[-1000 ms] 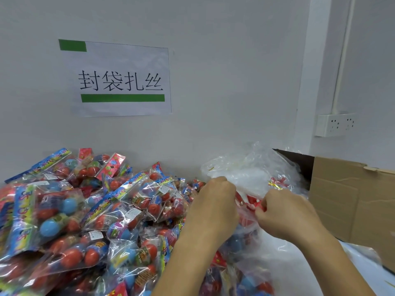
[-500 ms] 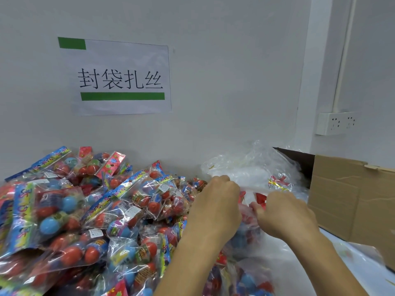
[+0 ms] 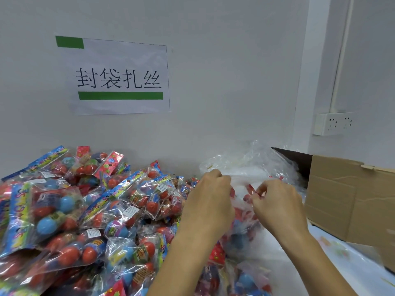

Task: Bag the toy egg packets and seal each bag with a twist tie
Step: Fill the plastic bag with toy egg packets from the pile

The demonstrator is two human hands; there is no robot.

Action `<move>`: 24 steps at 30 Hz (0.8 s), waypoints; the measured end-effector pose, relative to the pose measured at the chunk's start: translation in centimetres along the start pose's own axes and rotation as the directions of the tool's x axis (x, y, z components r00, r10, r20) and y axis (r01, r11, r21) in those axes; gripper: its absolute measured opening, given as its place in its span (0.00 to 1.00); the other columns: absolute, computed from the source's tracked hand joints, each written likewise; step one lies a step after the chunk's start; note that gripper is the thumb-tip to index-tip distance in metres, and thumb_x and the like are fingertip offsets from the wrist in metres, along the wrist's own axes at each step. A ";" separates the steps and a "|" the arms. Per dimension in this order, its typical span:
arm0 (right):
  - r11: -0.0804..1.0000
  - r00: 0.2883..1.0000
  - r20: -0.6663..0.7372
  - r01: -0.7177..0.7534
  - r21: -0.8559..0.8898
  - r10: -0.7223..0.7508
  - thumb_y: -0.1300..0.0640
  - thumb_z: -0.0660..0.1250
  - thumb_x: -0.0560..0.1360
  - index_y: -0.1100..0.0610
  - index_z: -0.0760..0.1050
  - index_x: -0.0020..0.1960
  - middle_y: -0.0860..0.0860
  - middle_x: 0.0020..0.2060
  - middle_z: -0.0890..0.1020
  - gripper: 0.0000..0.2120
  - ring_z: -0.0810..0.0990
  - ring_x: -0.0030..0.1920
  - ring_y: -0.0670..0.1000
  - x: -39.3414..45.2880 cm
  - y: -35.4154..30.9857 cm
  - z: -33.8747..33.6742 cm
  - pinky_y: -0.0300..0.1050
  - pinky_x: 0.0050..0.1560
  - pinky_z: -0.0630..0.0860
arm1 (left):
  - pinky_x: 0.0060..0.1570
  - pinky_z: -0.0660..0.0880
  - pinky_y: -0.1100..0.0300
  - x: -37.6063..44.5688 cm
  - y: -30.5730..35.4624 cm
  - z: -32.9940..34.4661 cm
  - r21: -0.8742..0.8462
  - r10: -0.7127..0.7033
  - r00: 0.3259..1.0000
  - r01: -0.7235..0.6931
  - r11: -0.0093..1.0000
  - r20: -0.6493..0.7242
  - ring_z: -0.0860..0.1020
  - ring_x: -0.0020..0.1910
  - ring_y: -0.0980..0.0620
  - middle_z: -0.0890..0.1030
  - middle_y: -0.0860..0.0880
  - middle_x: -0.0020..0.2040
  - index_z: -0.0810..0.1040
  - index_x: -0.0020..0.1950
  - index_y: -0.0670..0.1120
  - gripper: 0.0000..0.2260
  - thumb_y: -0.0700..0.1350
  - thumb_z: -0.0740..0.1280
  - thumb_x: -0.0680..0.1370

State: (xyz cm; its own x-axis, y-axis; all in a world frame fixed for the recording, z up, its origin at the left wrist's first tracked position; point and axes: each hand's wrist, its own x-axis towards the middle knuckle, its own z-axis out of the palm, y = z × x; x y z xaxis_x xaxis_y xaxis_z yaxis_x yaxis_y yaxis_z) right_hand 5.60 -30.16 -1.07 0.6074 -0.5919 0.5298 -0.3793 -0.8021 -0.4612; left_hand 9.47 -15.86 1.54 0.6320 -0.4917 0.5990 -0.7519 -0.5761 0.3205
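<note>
while both of my hands work at the gathered neck of one clear bag (image 3: pixel 241 212), my left hand (image 3: pixel 210 201) is curled around the plastic from the left, knuckles toward me, and my right hand (image 3: pixel 277 205) pinches the bunched top from the right with thumb and fingertips drawn together. i can see small red bits between my two hands, but i cannot tell whether they are a twist tie or packet print. that bag sits between my two forearms, in front of me on the table, and it holds toy egg packets, red and blue eggs showing blurred through the film; i cannot count how many are inside.

to my left lies one big heap of toy egg packets (image 3: pixel 89 212), well over twenty, too overlapped for an exact count; each packet shows several eggs, mostly red with some blue. more packets lie near the bottom edge between my arms.

behind my hands is one crumpled pile of clear plastic bags (image 3: pixel 256 165), number unclear. to my right stands one cardboard box (image 3: pixel 350 199), its flap open. on the wall i count one paper sign (image 3: pixel 119 77) with four characters and two green bars, and one white socket strip (image 3: pixel 333 123) beside one white pipe (image 3: pixel 342 54).
</note>
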 end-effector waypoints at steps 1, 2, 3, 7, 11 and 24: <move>0.999 0.999 -0.029 0.036 0.039 -0.035 0.55 0.68 0.76 0.56 0.84 0.41 0.53 0.40 0.84 0.09 0.79 0.44 0.56 0.1 -0.1 0.1 0.50 0.44 0.76 | 0.54 0.76 0.50 0.0 -0.1 -0.1 -0.008 -0.004 1.000 0.004 1.000 -0.003 0.76 0.54 0.46 0.75 0.48 0.57 0.78 0.62 0.42 0.16 0.33 0.60 0.77; 0.996 0.997 -0.053 0.064 0.063 -0.061 0.54 0.68 0.76 0.55 0.85 0.42 0.53 0.42 0.84 0.09 0.79 0.47 0.54 0.2 -0.1 0.2 0.52 0.49 0.76 | 0.53 0.76 0.51 0.0 -0.1 -0.1 -0.013 -0.008 1.000 0.008 1.000 -0.007 0.76 0.53 0.47 0.75 0.48 0.56 0.78 0.61 0.42 0.16 0.33 0.60 0.77; 0.994 0.994 -0.075 0.083 0.078 -0.077 0.53 0.68 0.76 0.53 0.86 0.42 0.51 0.44 0.83 0.09 0.78 0.51 0.53 0.3 -0.2 0.4 0.53 0.54 0.74 | 0.52 0.76 0.51 0.1 -0.2 -0.1 -0.019 -0.011 1.000 0.010 1.000 -0.015 0.76 0.51 0.47 0.74 0.48 0.54 0.78 0.60 0.42 0.15 0.32 0.60 0.77; 0.988 0.992 -0.060 0.115 0.103 -0.109 0.50 0.68 0.75 0.47 0.82 0.40 0.45 0.47 0.77 0.07 0.72 0.55 0.48 0.3 -0.2 0.9 0.50 0.53 0.58 | 0.46 0.75 0.54 0.2 -0.5 -0.2 -0.024 -0.037 0.999 0.037 0.999 -0.032 0.74 0.46 0.48 0.73 0.48 0.49 0.76 0.52 0.42 0.10 0.32 0.59 0.77; 0.973 0.982 -0.013 0.189 0.132 -0.189 0.48 0.69 0.75 0.46 0.79 0.39 0.45 0.45 0.76 0.06 0.71 0.50 0.47 0.0 0.0 0.9 0.48 0.53 0.59 | 0.49 0.75 0.52 0.2 -0.9 -0.3 -0.023 -0.074 0.997 0.074 0.997 -0.035 0.75 0.50 0.47 0.73 0.48 0.53 0.77 0.57 0.41 0.12 0.34 0.59 0.77; 0.976 0.963 0.201 0.200 -0.084 -0.180 0.50 0.65 0.75 0.56 0.64 0.29 0.51 0.27 0.65 0.19 0.63 0.29 0.51 -0.9 -0.4 -0.9 0.43 0.28 0.56 | 0.46 0.74 0.54 0.2 -0.8 -0.5 0.000 -0.066 0.994 0.066 0.998 -0.087 0.76 0.51 0.46 0.73 0.48 0.53 0.77 0.57 0.42 0.11 0.36 0.60 0.78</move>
State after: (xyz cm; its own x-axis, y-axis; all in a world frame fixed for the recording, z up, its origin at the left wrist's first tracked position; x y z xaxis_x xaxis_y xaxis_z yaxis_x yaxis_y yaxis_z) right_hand 4.62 -29.35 -0.73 0.7933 -0.4096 0.4504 -0.3071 -0.9081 -0.2847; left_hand 10.10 -15.18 1.75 0.6615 -0.3936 0.6383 -0.7084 -0.6073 0.3596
